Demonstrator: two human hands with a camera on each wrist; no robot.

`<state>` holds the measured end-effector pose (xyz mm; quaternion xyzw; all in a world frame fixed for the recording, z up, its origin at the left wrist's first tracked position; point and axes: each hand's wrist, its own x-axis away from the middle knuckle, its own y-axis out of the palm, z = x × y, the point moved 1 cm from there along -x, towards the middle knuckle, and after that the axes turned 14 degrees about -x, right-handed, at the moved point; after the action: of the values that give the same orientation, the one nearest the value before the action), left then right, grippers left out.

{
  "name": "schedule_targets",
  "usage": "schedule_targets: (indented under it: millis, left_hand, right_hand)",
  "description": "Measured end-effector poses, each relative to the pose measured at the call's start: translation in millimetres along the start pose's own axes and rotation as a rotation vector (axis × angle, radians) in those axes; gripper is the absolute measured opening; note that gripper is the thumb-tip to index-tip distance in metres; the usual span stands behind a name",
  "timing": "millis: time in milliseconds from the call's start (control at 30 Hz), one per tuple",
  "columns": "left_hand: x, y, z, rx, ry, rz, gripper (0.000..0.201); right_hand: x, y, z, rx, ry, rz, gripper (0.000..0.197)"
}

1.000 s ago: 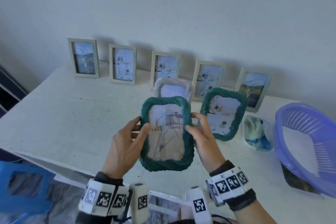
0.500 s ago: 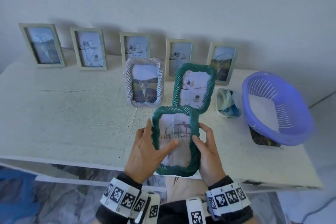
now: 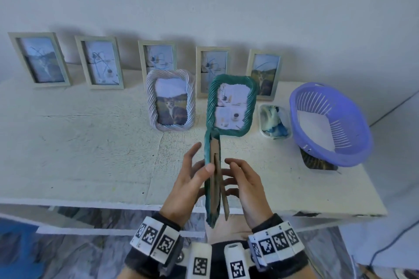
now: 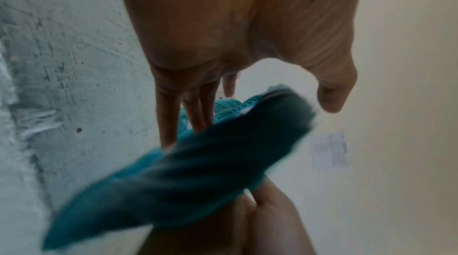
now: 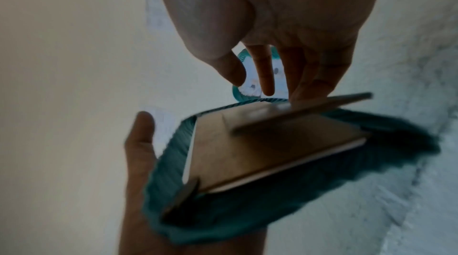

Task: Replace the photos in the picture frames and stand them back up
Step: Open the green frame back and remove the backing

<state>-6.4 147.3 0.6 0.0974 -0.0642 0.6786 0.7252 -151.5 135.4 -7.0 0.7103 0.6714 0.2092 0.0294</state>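
Observation:
A green rope-rimmed frame [image 3: 209, 188] is held edge-on above the table's front edge, its brown backing board [image 5: 260, 151] turned toward my right hand. My left hand [image 3: 200, 158] holds it, fingers along the front and thumb on the rim; the frame looks blurred in the left wrist view [image 4: 198, 171]. My right hand [image 3: 229, 172] has relaxed fingers touching the backing's fold-out stand [image 5: 310, 108]. A second green frame [image 3: 231, 106] and a white rope-rimmed frame [image 3: 170, 97] stand upright further back. The held frame's photo side is hidden.
Several pale wooden frames [image 3: 99, 63] stand in a row along the wall. A purple plastic basket [image 3: 328, 124] sits at the right of the white table [image 3: 90, 154], with a small tray of cloth [image 3: 274, 123] beside it.
The held green frame has turned from facing me to edge-on, its back toward my right hand. My right hand left the rim and now touches the stand.

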Motion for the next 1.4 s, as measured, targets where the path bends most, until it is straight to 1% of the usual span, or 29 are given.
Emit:
schedule_targets:
  millis: [67,133,200,300,333,400,467,500,600,700,767,867,1000,1100,1167,1267,1333,1400]
  left_hand:
    - [-1.3,-0.5,-0.4,-0.03,-0.027,0.004,0.077]
    - [-3.0,-3.2,-4.5,-0.032,-0.056,0.02,0.065]
    - [-4.5,-6.8,-11.8,0.088,-0.127,0.019,0.062]
    - [-3.2,-10.6,-16.4,0.279,-0.24,0.019,0.061]
    - [-3.0,-11.2,-17.2,0.3,-0.262,0.024,0.057]
    - [-3.9,-12.0,-20.0,0.289,-0.284,0.034,0.045]
    - [-7.1,-14.5,-23.4,0.21,-0.275,0.07,0.035]
    - [-10.1,-17.7,-26.5,0.11,-0.242,0.101,0.03]
    - [-22.8,-27.3,-39.6,-0.386,-0.063,0.152,0.019]
    - [-34.4,-30.8,-50.6,-0.796,0.037,0.175,0.021]
    - [-39.3,-30.1,-52.4,-0.926,0.089,0.172,0.029]
    - [-46.3,-29.1,-55.3,-0.977,0.133,0.201,0.035]
    - [-52.2,-30.5,-61.6,-1.0,0.11,0.249,0.032]
    - [-53.8,-32.8,-64.4,-0.977,0.101,0.253,0.033]
    - [-55.0,-33.4,-64.8,-0.976,0.103,0.257,0.033]
    - [-56.4,-33.9,-65.2,-0.969,0.103,0.26,0.033]
    - [-56.4,-33.7,-64.8,-0.958,0.102,0.258,0.033]
    - [-56.2,-33.7,-63.9,-0.958,0.099,0.253,0.033]
  right_hand:
    - [2.1,-2.8,3.6,-0.017,0.061,0.011,0.019]
    - [2.8,-5.8,5.1,0.003,0.066,0.017,0.018]
    - [0.1,-9.9,6.6,0.096,-0.004,0.037,0.016]
    - [-4.8,-16.6,10.3,0.364,-0.169,0.108,0.014]
    - [-5.5,-18.0,11.5,0.438,-0.192,0.129,0.015]
    - [-8.0,-19.9,12.5,0.488,-0.163,0.141,0.019]
    - [-11.1,-23.5,10.7,0.45,-0.112,0.136,0.02]
    - [-11.8,-25.9,8.8,0.453,-0.108,0.136,0.02]
    - [-15.0,-35.5,6.4,0.537,-0.133,0.151,0.019]
    - [-19.9,-45.4,11.4,0.702,-0.136,0.152,0.018]
    - [-23.3,-51.4,14.4,0.813,-0.143,0.15,0.019]
    - [-27.1,-58.3,15.7,0.899,-0.126,0.139,0.023]
    - [-33.1,-62.9,10.2,0.992,-0.107,0.068,0.025]
    - [-40.8,-63.5,4.7,1.065,-0.158,0.024,0.025]
    - [-46.3,-61.0,-0.5,1.122,-0.212,0.003,0.028]
    - [-55.0,-54.8,-6.8,1.261,-0.286,-0.13,0.036]
    - [-61.5,-51.7,-9.8,1.361,-0.272,-0.234,0.04]
    - [-67.8,-51.8,-11.8,1.451,-0.251,-0.295,0.044]
